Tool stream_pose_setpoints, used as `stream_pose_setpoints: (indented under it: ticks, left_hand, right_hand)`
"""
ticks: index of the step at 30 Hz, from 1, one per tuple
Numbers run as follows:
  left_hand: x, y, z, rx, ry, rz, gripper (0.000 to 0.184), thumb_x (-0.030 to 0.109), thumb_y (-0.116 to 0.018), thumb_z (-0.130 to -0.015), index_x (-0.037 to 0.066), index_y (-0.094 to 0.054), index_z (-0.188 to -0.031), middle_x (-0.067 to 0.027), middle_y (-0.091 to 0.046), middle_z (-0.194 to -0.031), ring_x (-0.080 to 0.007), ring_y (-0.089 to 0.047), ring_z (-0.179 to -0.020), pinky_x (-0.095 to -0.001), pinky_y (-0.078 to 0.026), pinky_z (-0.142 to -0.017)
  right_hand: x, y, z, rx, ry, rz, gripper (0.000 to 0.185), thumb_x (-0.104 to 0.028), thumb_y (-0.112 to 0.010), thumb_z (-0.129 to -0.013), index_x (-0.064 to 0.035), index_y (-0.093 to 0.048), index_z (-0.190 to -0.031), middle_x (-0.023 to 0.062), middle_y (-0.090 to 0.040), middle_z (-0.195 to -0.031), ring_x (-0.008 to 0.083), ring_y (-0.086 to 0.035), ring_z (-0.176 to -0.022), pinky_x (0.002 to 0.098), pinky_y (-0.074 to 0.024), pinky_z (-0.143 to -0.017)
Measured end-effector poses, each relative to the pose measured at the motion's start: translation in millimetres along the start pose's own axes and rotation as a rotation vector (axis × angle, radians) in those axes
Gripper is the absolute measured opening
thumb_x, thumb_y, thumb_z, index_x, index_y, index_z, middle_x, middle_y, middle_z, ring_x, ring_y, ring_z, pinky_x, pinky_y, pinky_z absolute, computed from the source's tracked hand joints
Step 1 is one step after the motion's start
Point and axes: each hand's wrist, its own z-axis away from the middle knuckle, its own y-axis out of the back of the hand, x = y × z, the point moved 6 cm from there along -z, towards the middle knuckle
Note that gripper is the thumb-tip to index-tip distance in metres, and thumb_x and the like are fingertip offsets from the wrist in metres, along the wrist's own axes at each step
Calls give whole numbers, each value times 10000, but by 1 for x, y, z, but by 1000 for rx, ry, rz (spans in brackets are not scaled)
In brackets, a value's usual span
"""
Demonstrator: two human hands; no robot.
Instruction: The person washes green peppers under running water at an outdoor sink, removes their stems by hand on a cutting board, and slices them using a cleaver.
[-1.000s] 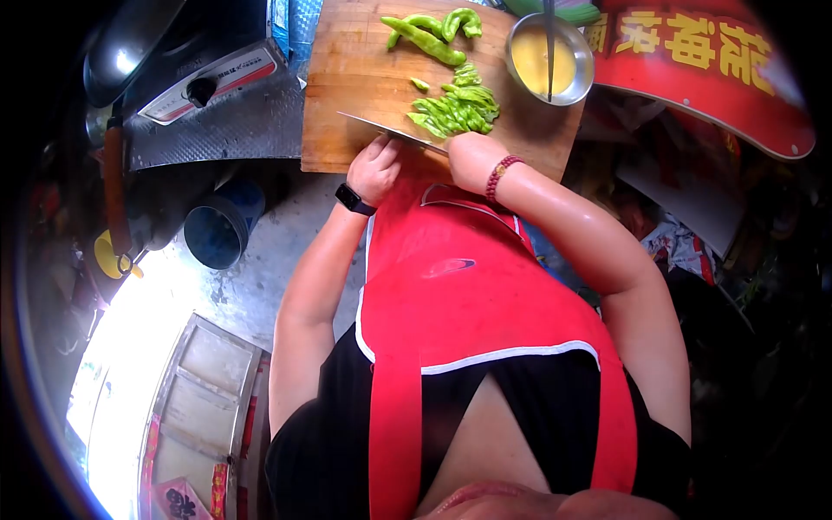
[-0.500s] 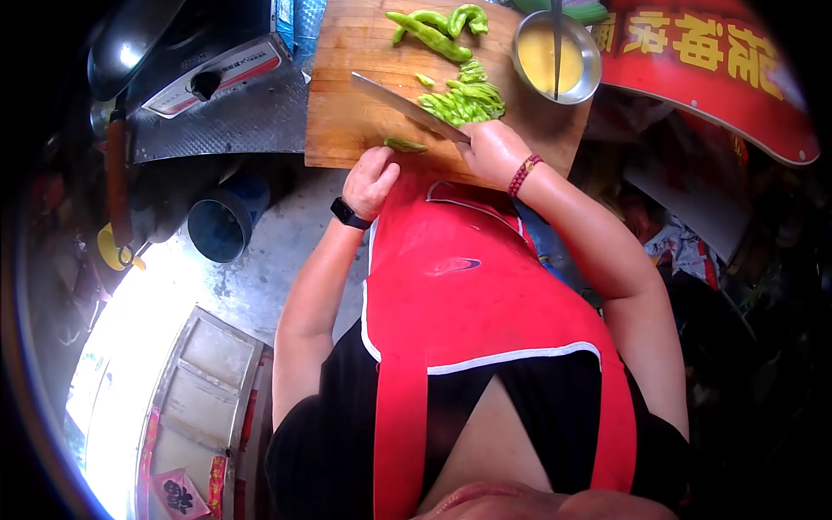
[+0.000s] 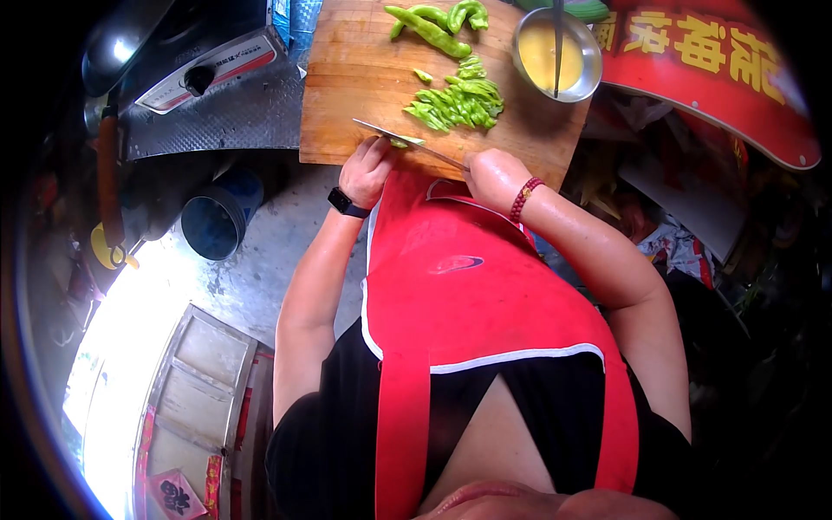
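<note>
My right hand (image 3: 496,180) is closed round the handle of a knife (image 3: 416,146), whose blade points left over the near edge of the wooden cutting board (image 3: 347,78). Beside the blade's tip, my left hand (image 3: 368,170) has its fingers curled on a small piece of green pepper (image 3: 406,141), partly hidden by the blade. Cut green pepper strips (image 3: 459,102) lie in a pile beyond the knife. Farther back on the board are whole green peppers (image 3: 429,31), several strips away from both hands.
A metal bowl (image 3: 572,87) of yellow liquid with a utensil stands at the board's right. Past it is a red panel (image 3: 693,52) with yellow characters. A stove (image 3: 208,113) and wok lie left, above a blue bucket (image 3: 211,227) on the floor.
The knife first lifted off and away from my left hand, showing the pepper piece, then came back down beside it. My left fingers are curled over the piece again.
</note>
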Motion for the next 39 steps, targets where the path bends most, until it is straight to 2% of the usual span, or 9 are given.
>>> stream_pose_setpoints:
  ticks: [5,10,16,23,26,31,35,36,39]
  left_hand:
    - [-3,-7,5,3,0,-22,155,32,-596,-677,30,-619,-830,-129,-577,-1071,-322,-590,-959,-378,-533,-764]
    - [-3,-9,7,-41,25,-5,155,41,-589,-676,30,-615,-828,-137,-573,-1103,-325,-582,-986,-379,-531,-786]
    - [-2,-15,-34,-20,-20,25,170,49,-574,-694,15,-601,-858,-168,-580,-1046,-333,-584,-957,-388,-513,-820]
    - [-21,-11,-99,38,-13,-1,121,19,-567,-714,8,-584,-834,-147,-605,-989,-318,-597,-931,-375,-513,-788]
    - [-26,-13,-136,-18,-147,-39,103,15,-562,-729,13,-583,-830,-124,-614,-1040,-300,-593,-985,-366,-507,-828]
    - [-35,-52,-182,-314,-269,-264,153,84,-532,-785,41,-617,-904,-96,-595,-1175,-262,-523,-1140,-393,-435,-953]
    - [-38,-61,-186,-454,-267,-396,179,100,-527,-796,81,-606,-955,-70,-604,-1142,-224,-539,-1085,-370,-410,-931]
    - [-33,-56,-188,-332,-372,-414,122,129,-525,-805,118,-607,-894,-31,-605,-998,-198,-545,-957,-354,-411,-829]
    - [-34,-45,-184,-449,-272,-419,205,121,-573,-766,97,-600,-967,-61,-607,-1127,-210,-545,-1064,-375,-395,-936]
  right_hand:
    - [-10,-1,-16,-66,33,79,171,-57,-549,-728,29,-677,-801,267,-644,-852,420,-634,-814,469,-517,-720]
    - [-26,-7,-41,40,49,-12,177,-58,-544,-727,32,-680,-797,266,-644,-837,414,-638,-808,461,-519,-723]
    - [-7,18,-34,297,36,-197,189,-153,-547,-814,1,-652,-787,269,-627,-787,435,-621,-754,494,-500,-710]
    - [50,46,23,566,21,-475,145,-164,-589,-824,-27,-636,-816,241,-619,-758,422,-610,-727,476,-488,-643]
    - [64,29,51,623,-24,-586,135,-163,-611,-822,-30,-636,-826,241,-616,-751,421,-609,-719,475,-482,-630]
    - [84,-6,77,485,-147,-353,134,-169,-592,-828,-50,-629,-779,220,-617,-717,412,-609,-690,478,-488,-628]
    - [78,-15,83,418,-43,-211,124,-160,-576,-814,-69,-631,-752,201,-625,-705,392,-614,-672,485,-490,-623]
    - [76,-17,80,403,-18,-195,130,-166,-573,-816,-69,-632,-751,199,-627,-708,391,-615,-673,488,-489,-625]
    - [65,-15,63,332,-37,-107,162,-206,-581,-812,-64,-641,-765,200,-637,-721,389,-625,-714,474,-501,-650]
